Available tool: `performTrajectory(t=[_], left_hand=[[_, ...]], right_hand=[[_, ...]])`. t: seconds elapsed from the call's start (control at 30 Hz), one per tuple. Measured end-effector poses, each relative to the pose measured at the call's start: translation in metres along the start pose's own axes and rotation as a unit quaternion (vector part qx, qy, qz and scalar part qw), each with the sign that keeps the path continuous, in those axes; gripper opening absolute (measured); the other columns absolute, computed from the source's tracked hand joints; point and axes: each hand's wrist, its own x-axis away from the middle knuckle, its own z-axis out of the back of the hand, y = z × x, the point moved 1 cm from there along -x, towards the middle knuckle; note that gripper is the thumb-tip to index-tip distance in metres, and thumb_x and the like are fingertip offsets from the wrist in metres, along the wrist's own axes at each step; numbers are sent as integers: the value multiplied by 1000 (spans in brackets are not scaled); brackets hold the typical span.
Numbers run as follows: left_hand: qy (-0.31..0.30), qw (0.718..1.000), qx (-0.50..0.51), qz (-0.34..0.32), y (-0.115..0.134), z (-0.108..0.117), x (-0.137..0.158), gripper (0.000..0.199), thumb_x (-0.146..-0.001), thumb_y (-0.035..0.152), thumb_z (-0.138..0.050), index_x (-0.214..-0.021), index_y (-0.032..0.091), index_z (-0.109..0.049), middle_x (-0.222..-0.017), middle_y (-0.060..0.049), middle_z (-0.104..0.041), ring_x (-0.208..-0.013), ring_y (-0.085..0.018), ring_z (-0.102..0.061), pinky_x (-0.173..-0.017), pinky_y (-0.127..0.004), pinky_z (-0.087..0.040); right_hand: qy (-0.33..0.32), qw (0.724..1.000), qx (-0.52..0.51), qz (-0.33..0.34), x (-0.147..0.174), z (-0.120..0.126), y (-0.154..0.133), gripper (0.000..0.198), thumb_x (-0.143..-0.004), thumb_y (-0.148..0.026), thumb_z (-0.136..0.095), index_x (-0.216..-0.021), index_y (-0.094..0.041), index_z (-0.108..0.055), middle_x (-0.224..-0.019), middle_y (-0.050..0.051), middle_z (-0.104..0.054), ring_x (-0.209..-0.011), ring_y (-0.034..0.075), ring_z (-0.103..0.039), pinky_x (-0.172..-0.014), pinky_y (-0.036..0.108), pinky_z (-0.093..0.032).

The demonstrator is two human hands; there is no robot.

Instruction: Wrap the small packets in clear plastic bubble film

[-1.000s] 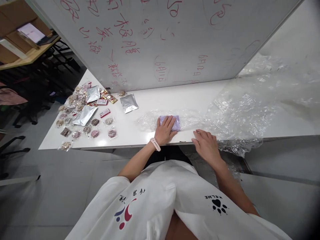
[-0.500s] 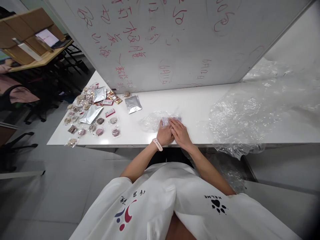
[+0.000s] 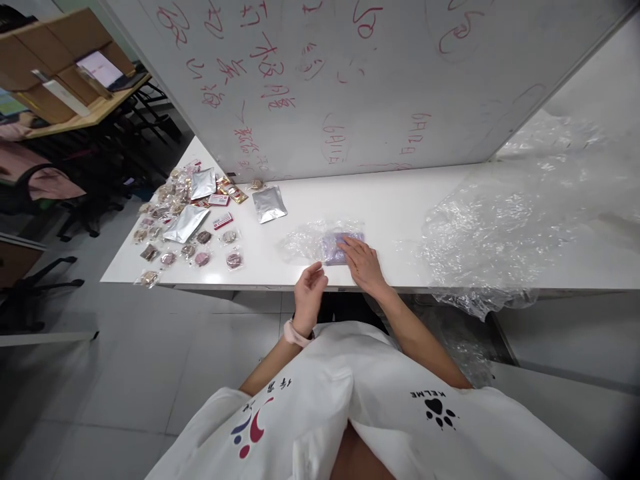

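Note:
A flat purple packet (image 3: 334,253) lies on a sheet of clear bubble wrap (image 3: 303,244) near the front edge of the white table. My right hand (image 3: 366,265) rests on the packet's right part, its fingers stretched out over the top and hiding some of it. My left hand (image 3: 309,292), with a pale band at the wrist, hovers at the table edge just below the wrap. Its fingers are loosely bent, apart from the thumb, and nothing shows in them.
Small wrapped sweets (image 3: 203,259) and silver pouches (image 3: 270,204) spread over the table's left side. A whiteboard (image 3: 370,87) with red writing stands behind. Crumpled bubble wrap (image 3: 480,233) covers the right side and hangs over the edge. A person's arm (image 3: 15,130) shows far left.
My left hand has come off the packet and drawn back toward me, left of where it was. My right hand stays on the packet, which now shows more.

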Motion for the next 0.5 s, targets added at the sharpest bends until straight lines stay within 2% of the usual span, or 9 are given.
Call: performTrajectory(t=[0.07,0.13,0.2,0.27,0.33,0.4,0.47,0.5], left_hand=[[-23,983,156,98,-7,14,-5,34,-96,35,-50,-124,18,-58,-129,-15,-65,-119,-25,-64,-101,-48,-55],[-42,957,243,152,-10,24,-22,30,-95,36,-52,-114,16,-62,-125,-17,-67,-119,-26,-65,-103,-47,-54],[-41,950,257,174,-8,26,-44,30,-94,39,-54,-110,15,-63,-125,-17,-67,-120,-24,-64,-105,-43,-53],[-24,954,246,170,-4,17,-64,36,-94,41,-55,-115,13,-62,-130,-17,-64,-123,-23,-62,-107,-40,-51],[4,964,228,135,2,-2,-76,44,-95,43,-51,-125,11,-59,-136,-17,-61,-128,-25,-58,-110,-42,-47],[29,984,165,65,6,-24,-78,49,-98,43,-45,-135,12,-54,-144,-17,-54,-136,-27,-51,-114,-44,-41],[30,998,33,-34,8,-45,-73,51,-100,41,-39,-142,13,-49,-153,-16,-46,-146,-27,-38,-121,-47,-30],[17,995,-46,-85,8,-52,-71,52,-101,39,-37,-144,13,-47,-156,-15,-42,-149,-27,-31,-124,-48,-23]], right_hand=[[-3,1000,23,1,0,-1,-1,48,-103,-22,-27,-143,-29,-53,-151,3,-49,-135,26,-43,-100,47,-40],[-5,999,43,2,0,-3,-1,50,-102,-19,-26,-144,-29,-53,-152,4,-48,-134,27,-44,-98,46,-40],[-7,998,55,5,0,-4,0,51,-102,-17,-27,-143,-30,-54,-152,4,-48,-133,28,-44,-96,46,-41],[-11,998,61,7,0,-4,0,50,-101,-16,-30,-142,-30,-55,-152,4,-47,-132,28,-44,-95,46,-41],[-16,998,65,9,0,-3,-1,48,-101,-16,-33,-141,-31,-55,-153,4,-47,-132,28,-44,-96,45,-40],[-18,997,70,9,0,-2,-3,48,-100,-16,-35,-141,-29,-55,-153,4,-46,-132,27,-43,-96,44,-40],[-22,997,73,5,-1,-1,-3,44,-99,-17,-36,-135,-25,-60,-149,7,-51,-131,29,-43,-95,44,-40],[-30,997,74,0,-2,-1,-3,40,-98,-17,-38,-126,-23,-66,-142,9,-57,-128,30,-46,-94,44,-41]])
